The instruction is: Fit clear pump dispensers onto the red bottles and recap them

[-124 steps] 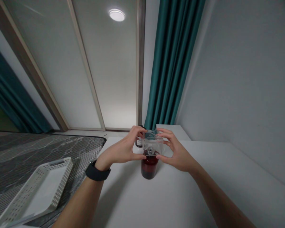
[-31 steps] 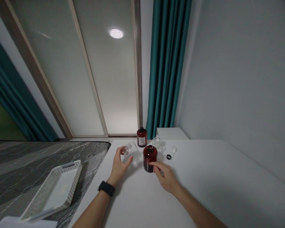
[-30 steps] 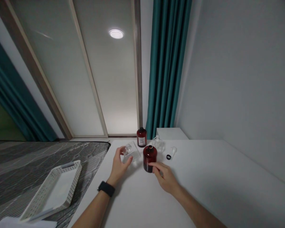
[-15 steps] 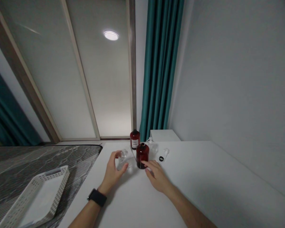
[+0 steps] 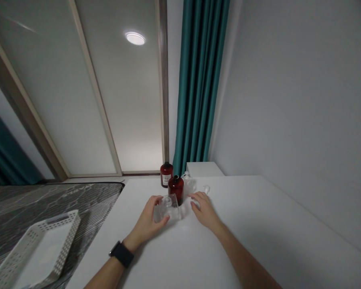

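Left hand [image 5: 150, 220] gripping clear container [image 5: 172, 208], contents unreadable; right hand [image 5: 205, 211] parted, seemingly holding nothing; front amber bottle [image 5: 176, 189] apparently already uncapped, rear labelled bottle [image 5: 166, 175] still dark-capped.

Front bottle [image 5: 175, 186]: glossy, glass-like
Clear vessel [image 5: 169, 202] before front bottle: smooth, transparent
Tabletop [image 5: 180, 257]: smooth
Curtain [image 5: 200, 88] behind front bottle: pleated cloth

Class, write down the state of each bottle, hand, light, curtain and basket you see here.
Clear bottle: tilted, held by the left hand
Right hand: partly open
Front brown bottle: upright, uncapped
Back brown bottle: upright, capped
Round light: lit
Middle curtain: hanging in folds
Basket: upright, open-topped
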`<state>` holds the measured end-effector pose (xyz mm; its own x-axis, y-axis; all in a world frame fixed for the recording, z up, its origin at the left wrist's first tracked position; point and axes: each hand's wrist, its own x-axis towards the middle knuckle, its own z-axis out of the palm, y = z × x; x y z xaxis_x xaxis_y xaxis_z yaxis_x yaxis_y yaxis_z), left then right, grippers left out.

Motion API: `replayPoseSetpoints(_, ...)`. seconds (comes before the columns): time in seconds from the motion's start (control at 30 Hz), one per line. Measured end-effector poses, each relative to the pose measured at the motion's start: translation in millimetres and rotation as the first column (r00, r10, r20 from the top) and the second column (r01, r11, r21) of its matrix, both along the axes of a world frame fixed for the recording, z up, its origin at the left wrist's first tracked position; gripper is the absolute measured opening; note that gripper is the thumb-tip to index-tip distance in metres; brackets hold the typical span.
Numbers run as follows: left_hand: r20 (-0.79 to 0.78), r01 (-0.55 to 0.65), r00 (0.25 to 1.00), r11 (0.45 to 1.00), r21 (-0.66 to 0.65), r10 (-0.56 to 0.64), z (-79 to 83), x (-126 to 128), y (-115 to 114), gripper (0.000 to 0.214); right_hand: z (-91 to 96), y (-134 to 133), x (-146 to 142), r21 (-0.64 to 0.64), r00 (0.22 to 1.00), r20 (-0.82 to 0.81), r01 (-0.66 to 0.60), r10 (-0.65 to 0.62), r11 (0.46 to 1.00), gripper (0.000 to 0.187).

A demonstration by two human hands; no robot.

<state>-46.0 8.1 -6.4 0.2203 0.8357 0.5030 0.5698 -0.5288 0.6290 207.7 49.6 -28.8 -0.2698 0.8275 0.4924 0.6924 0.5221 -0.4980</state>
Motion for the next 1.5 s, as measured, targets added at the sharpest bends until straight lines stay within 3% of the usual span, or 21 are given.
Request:
replayPoseSetpoints(0.27,-0.025,0.065,0.997,0.994,-0.082,-0.068,-0.9,11,-5,0.044,-14.2,27,45,-0.019,0.968,0.062,0.244,-0.242,0.970,0.025)
replayPoseSetpoints(0.73,-0.047,0.129,0.989,0.969,-0.210,-0.142,0.2,12,-6,0.040,-22.0,24,37,-0.051,0.936,0.238,0.278,-0.259,0.959,0.030)
replayPoseSetpoints(1.07,-0.049,0.150,0.985,0.963,-0.222,-0.165,1.8,11,-7,0.040,-17.5,26,46,-0.038,0.907,0.274,0.344,-0.321,0.938,0.032)
replayPoseSetpoints(1.37,-0.056,0.133,0.988,0.969,-0.210,-0.147,1.3,11,-7,0.040,-12.1,33,52,-0.037,0.848,0.305,0.464,-0.433,0.885,0.008)
replayPoseSetpoints(1.5,-0.057,0.140,0.986,0.968,-0.207,-0.155,2.0,11,-8,0.040,-12.3,39,50,-0.035,0.817,0.304,0.523,-0.490,0.852,0.020)
